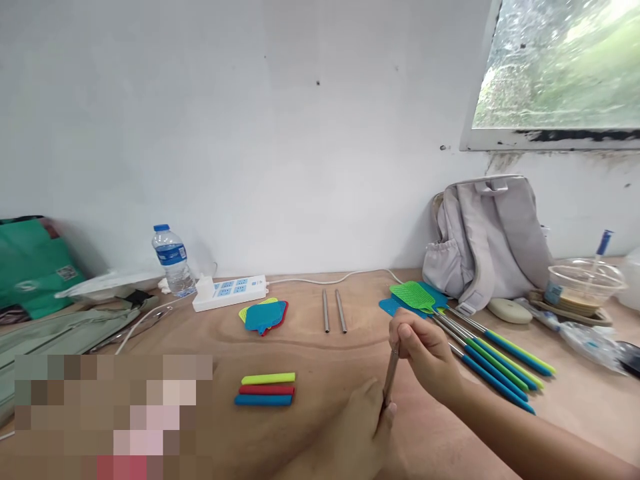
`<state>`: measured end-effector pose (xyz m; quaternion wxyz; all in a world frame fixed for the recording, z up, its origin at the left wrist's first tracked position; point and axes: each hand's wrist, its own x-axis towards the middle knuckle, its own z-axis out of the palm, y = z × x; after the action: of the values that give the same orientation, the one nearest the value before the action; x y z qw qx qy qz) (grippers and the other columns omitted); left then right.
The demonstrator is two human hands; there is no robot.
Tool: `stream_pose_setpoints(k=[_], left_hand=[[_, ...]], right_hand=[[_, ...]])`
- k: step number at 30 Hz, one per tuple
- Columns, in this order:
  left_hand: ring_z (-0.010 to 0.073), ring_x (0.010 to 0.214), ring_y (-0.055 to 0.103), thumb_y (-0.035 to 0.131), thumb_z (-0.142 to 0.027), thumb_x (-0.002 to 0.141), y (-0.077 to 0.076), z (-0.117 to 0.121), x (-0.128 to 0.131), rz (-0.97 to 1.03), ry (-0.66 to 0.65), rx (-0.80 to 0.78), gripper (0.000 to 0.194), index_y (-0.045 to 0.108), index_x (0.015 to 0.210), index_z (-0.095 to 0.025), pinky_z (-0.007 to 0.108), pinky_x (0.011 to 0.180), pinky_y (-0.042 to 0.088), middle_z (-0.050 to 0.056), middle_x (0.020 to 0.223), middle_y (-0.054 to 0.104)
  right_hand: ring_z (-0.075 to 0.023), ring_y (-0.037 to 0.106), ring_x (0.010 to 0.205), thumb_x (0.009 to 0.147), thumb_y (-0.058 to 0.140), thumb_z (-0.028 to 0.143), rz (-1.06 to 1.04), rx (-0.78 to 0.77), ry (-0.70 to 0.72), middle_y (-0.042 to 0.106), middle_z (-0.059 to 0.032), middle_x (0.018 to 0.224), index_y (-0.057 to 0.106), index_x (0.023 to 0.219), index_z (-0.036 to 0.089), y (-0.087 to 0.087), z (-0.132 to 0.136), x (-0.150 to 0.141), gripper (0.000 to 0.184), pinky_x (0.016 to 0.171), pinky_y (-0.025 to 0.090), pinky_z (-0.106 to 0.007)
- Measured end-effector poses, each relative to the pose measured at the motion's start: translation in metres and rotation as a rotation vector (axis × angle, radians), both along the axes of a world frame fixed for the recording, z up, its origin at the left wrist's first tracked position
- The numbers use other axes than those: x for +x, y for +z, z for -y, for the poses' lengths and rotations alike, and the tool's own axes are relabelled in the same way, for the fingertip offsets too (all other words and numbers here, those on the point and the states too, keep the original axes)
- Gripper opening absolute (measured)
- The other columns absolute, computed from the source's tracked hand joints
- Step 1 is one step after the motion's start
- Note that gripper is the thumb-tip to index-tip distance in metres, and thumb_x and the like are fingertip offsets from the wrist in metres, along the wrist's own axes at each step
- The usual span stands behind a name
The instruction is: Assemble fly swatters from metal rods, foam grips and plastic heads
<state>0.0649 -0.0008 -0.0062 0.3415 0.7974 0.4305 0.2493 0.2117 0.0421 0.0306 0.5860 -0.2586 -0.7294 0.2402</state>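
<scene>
Steadying a metal tube (391,377) between two hands looks like the step in hand: it stands tilted, near upright, above the front of the table (310,353), the left hand (367,419) gripping it low down and the right hand (426,352) pinching its upper end with bent fingers. The left hand is blurred and both ends of the tube are covered, so what the fingertips meet there cannot be told. To do this well, the lower grip should be firm and the wrist quiet, while the upper fingers work in line with the tube rather than levering it sideways; smooth metal could slip or turn if either hold slackens. Farther back lie two more metal tubes (327,311), apart from each other, with a stack of swatter heads (263,316) to their left and three coloured grips (268,390) nearer the person. On the right, a pile of swatters (497,365) lies just past the right forearm, close enough that a wide elbow swing might knock the handles. Behind it sit a grey backpack (493,240) and, farther right, a plastic cup (583,290) with a drink in it, a spill risk. Along the wall are a power strip (235,291), its white cable (320,282) and a water bottle (171,260), all well away from the hands.
</scene>
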Motion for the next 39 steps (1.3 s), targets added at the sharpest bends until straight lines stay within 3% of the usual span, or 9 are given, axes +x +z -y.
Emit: stream_pose_setpoints(k=[5,16,25,30,34,37,39], left_hand=[[0.0192,0.080,0.051,0.027,-0.035,0.087,-0.005,-0.001,0.000,0.004,-0.010,0.027,0.026,0.049,0.086,-0.020,0.032,0.073,0.038,0.007,0.088,0.056],[0.0215,0.083,0.051,0.029,-0.043,0.086,-0.009,-0.003,0.000,0.136,-0.044,0.001,0.034,0.054,0.094,-0.021,0.034,0.080,0.039,0.008,0.089,0.058],[0.0210,0.081,0.053,0.033,-0.038,0.086,-0.006,-0.003,-0.002,0.123,-0.043,-0.020,0.031,0.057,0.096,-0.021,0.035,0.081,0.039,0.008,0.089,0.060],[0.0222,0.095,0.052,0.035,-0.032,0.086,-0.002,-0.002,-0.001,0.172,-0.052,-0.022,0.029,0.057,0.102,-0.021,0.035,0.089,0.037,0.008,0.098,0.061],[0.0212,0.102,0.050,0.034,-0.028,0.086,-0.007,-0.007,0.004,0.270,0.012,-0.067,0.027,0.055,0.102,-0.021,0.034,0.092,0.036,0.009,0.103,0.059],[0.0178,0.088,0.053,0.043,-0.023,0.082,-0.016,-0.013,0.007,0.317,0.150,-0.175,0.023,0.046,0.105,-0.018,0.030,0.081,0.041,0.009,0.100,0.057],[0.0131,0.073,0.052,0.047,-0.016,0.078,-0.022,-0.016,0.009,0.340,0.261,-0.264,0.031,0.036,0.107,-0.019,0.026,0.071,0.041,0.005,0.091,0.054]], right_hand=[[-0.0106,0.036,0.051,0.089,0.037,0.039,-0.117,-0.100,0.118,0.039,0.0009,0.062,0.048,0.066,0.020,-0.010,0.008,-0.012,0.031,0.044,0.030,-0.024],[-0.0120,0.032,0.052,0.091,0.026,0.042,-0.221,-0.131,0.145,0.033,0.0015,0.063,0.038,0.068,0.022,-0.016,0.011,-0.028,0.033,0.045,0.028,-0.025],[-0.0113,0.033,0.051,0.092,0.025,0.040,-0.238,-0.099,0.140,0.035,0.0018,0.062,0.040,0.070,0.022,-0.021,0.011,-0.031,0.032,0.045,0.029,-0.024],[-0.0111,0.039,0.048,0.091,0.025,0.042,-0.208,-0.060,0.124,0.038,0.0032,0.056,0.042,0.074,0.022,-0.039,0.008,-0.025,0.032,0.045,0.035,-0.023],[-0.0099,0.041,0.049,0.085,0.043,0.041,0.081,-0.207,0.097,0.044,0.0030,0.060,0.049,0.094,0.021,-0.062,-0.001,-0.015,0.023,0.044,0.036,-0.021],[-0.0098,0.043,0.051,0.082,0.049,0.038,0.112,-0.272,-0.016,0.044,0.0037,0.062,0.046,0.110,0.019,-0.068,-0.018,-0.014,0.034,0.044,0.038,-0.021],[-0.0097,0.043,0.049,0.082,0.047,0.037,0.073,-0.297,-0.133,0.044,0.0039,0.062,0.046,0.113,0.018,-0.067,-0.035,-0.015,0.037,0.044,0.037,-0.021]])
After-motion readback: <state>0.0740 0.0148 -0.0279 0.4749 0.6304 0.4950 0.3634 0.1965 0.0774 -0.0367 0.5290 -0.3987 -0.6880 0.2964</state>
